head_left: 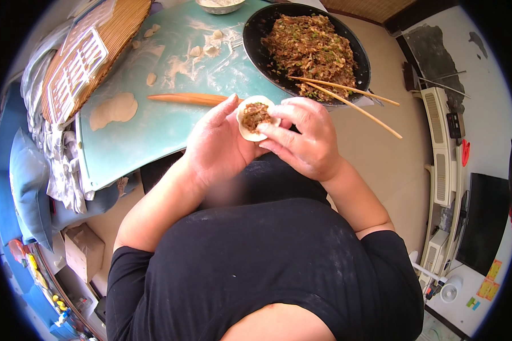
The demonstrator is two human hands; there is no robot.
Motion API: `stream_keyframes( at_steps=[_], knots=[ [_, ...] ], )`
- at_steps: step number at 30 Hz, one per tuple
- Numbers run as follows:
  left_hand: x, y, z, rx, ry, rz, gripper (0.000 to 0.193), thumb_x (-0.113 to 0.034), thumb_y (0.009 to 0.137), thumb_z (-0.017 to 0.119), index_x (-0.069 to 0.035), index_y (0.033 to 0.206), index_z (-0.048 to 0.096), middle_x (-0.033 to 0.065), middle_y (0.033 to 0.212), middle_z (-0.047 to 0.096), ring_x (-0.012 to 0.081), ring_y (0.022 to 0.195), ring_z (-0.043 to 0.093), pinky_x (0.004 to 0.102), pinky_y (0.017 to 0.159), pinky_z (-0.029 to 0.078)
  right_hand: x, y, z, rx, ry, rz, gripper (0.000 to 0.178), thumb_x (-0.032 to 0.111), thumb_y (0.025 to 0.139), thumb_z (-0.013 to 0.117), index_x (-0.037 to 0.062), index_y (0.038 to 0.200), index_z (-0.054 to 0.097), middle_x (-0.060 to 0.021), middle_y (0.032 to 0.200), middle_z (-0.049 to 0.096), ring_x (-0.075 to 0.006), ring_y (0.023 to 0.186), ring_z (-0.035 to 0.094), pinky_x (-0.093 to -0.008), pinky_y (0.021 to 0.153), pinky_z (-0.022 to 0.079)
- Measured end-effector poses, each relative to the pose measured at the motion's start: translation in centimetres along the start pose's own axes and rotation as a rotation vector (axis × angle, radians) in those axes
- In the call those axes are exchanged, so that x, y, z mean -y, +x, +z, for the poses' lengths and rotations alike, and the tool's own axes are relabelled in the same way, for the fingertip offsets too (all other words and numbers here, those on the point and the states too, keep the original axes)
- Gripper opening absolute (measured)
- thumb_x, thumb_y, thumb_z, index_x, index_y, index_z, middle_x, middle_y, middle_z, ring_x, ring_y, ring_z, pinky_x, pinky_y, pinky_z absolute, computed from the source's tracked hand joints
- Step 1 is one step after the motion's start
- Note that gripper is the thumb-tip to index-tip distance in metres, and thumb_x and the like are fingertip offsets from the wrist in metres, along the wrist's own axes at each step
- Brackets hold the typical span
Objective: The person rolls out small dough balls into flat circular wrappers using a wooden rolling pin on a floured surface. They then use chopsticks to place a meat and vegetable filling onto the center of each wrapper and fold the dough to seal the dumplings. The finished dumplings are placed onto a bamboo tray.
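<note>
A round dumpling wrapper (249, 135) sits between my hands in front of my chest, with a mound of brown minced filling (255, 115) in its middle. My left hand (217, 142) cradles the wrapper from the left and below, thumb raised along its side. The thumb and fingers of my right hand (306, 136) pinch the wrapper's right edge. Just beyond my left hand lies a tapered wooden rolling pin (185, 99) on the floured green tabletop (148, 139). Several flat pieces of dough (114, 111) overlap at the left.
A black pan (255, 42) of minced filling stands at the table's right side, two chopsticks (355, 107) jutting rightward over its rim. Small dough lumps (195, 52) and flour lie farther back, near a bowl (222, 9). A woven tray (125, 25) leans in at the left.
</note>
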State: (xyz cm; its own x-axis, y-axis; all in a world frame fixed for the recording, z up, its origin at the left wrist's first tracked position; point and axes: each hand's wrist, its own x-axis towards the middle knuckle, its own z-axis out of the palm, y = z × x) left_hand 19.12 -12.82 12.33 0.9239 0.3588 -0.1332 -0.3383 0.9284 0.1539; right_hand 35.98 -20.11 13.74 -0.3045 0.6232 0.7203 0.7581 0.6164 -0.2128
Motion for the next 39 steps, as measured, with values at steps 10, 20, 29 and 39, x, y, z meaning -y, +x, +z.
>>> stream_keyframes(
  at_steps=[10, 20, 29, 39],
  knots=[
    [0.5, -0.7, 0.4, -0.144, 0.052, 0.048, 0.035, -0.034, 0.095, 0.041, -0.004, 0.111, 0.052, 0.0072, 0.105, 0.059, 0.0174, 0.095, 0.057, 0.0331, 0.087, 0.045, 0.1, 0.0, 0.6, 0.010, -0.156, -0.194, 0.018, 0.015, 0.069, 0.062, 0.0124, 0.087, 0.065, 0.0004, 0.096, 0.061, -0.0202, 0.091, 0.057, -0.0351, 0.073, 0.047],
    [0.1, -1.0, 0.2, -0.296, 0.412, 0.116, 0.025, -0.024, 0.092, 0.051, -0.005, 0.107, 0.058, 0.0037, 0.099, 0.061, 0.0140, 0.087, 0.060, 0.0321, 0.078, 0.051, 0.4, 0.4, 0.9, 0.036, -0.154, -0.236, 0.015, 0.015, 0.070, 0.060, 0.0110, 0.085, 0.064, -0.0009, 0.092, 0.059, -0.0201, 0.084, 0.057, -0.0338, 0.071, 0.047],
    [0.5, -1.7, 0.6, -0.275, 0.627, 0.179, 0.032, -0.024, 0.089, 0.056, -0.004, 0.114, 0.055, 0.0052, 0.103, 0.060, 0.0147, 0.093, 0.059, 0.0308, 0.081, 0.050, 1.1, 1.3, 0.7, -0.013, 0.130, 0.062, 0.022, 0.004, 0.062, 0.072, 0.0076, 0.081, 0.062, -0.0044, 0.082, 0.055, -0.0229, 0.076, 0.051, -0.0331, 0.066, 0.043],
    [0.1, -2.7, 1.0, -0.182, 1.328, 0.381, 0.054, -0.007, 0.072, 0.075, 0.002, 0.119, 0.050, 0.0060, 0.110, 0.059, 0.0109, 0.099, 0.056, 0.0263, 0.086, 0.046, 1.7, 2.1, -0.2, 0.005, 0.311, 0.237, 0.013, 0.002, 0.070, 0.069, 0.0053, 0.081, 0.062, -0.0073, 0.079, 0.054, -0.0213, 0.072, 0.050, -0.0301, 0.066, 0.040]
  ],
)
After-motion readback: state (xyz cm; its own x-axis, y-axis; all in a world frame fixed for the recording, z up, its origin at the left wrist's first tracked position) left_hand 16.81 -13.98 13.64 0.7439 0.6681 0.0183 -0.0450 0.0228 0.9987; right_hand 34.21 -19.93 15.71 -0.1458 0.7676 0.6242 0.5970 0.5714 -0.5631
